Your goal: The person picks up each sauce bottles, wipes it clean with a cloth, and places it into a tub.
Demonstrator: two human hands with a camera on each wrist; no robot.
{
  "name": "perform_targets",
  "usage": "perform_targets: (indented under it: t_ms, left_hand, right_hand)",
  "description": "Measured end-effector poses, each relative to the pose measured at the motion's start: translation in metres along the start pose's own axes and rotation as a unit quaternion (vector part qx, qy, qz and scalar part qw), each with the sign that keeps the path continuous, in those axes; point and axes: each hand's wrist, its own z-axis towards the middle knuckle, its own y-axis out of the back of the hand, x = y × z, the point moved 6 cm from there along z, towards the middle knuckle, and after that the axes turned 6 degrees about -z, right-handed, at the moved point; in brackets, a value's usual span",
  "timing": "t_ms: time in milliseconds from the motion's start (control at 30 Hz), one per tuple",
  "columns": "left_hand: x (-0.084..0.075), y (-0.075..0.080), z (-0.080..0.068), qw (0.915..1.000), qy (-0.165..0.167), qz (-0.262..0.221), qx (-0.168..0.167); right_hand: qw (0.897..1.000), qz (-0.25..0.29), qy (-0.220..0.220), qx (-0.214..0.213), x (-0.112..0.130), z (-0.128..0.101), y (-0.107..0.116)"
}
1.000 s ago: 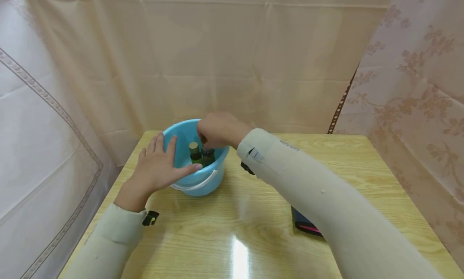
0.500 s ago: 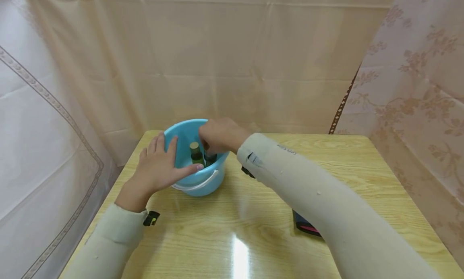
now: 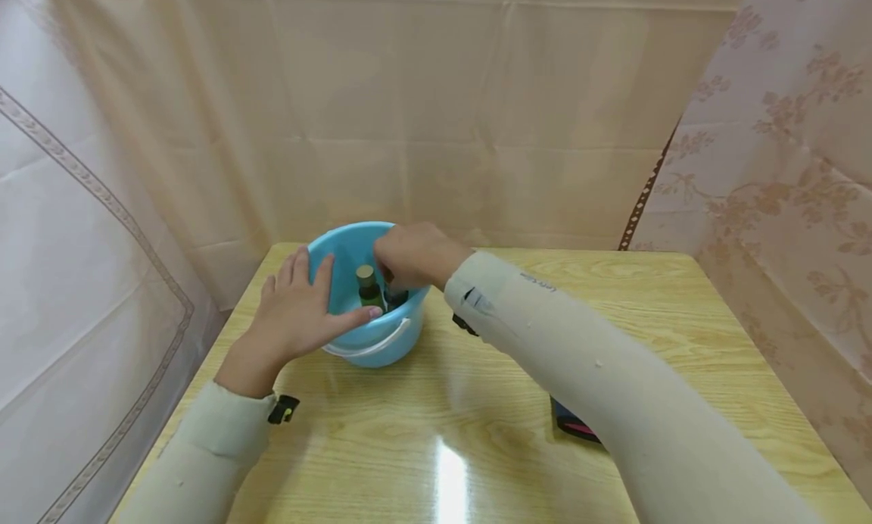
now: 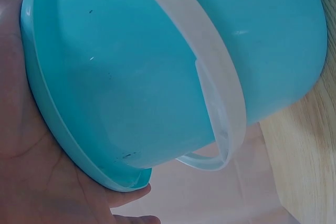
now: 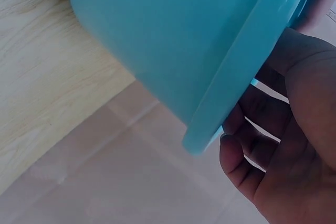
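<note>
Right hand is reaching down into the blue bucket at the table's far left, fingers curled over a dark bottle beside the green bottle; whether they are actually clamping it I cannot tell. Left hand is bracing the bucket wall, fingers straight and slightly spread. Looks like the placing-or-picking step inside the bucket; next move is calling for a straight vertical path clear of the rim

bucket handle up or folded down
Folded down: the white handle lies against the blue bucket wall below its rim, nearest the left hand.

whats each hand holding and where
Left hand rests flat on the blue bucket rim. Right hand reaches inside among the bottles; its hold is hidden.
</note>
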Motion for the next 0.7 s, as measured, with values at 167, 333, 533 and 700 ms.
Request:
perform_targets:
  t_ms: [167,333,533,700]
  left_hand:
    - [0.0005,-0.0008,0.0001,1.0000,0.001,0.002,0.006]
    - [0.0016,-0.0017,0.0001,0.9999,0.003,0.004,0.011]
    - [0.0027,-0.0026,-0.0005,0.9999,0.004,0.003,0.013]
    - [0.0016,-0.0026,0.0004,0.9999,0.002,0.004,0.011]
  right_hand:
    - [1.000,-0.003,0.006,0.001,0.0025,0.0008,-0.0023]
    - [1.000,-0.004,0.006,0.002,0.0043,0.0015,-0.0043]
    - [1.000,0.003,0.006,-0.005,0.0036,0.0018,-0.0052]
    - [1.000,0.013,0.006,-0.002,0.0032,0.0008,-0.0049]
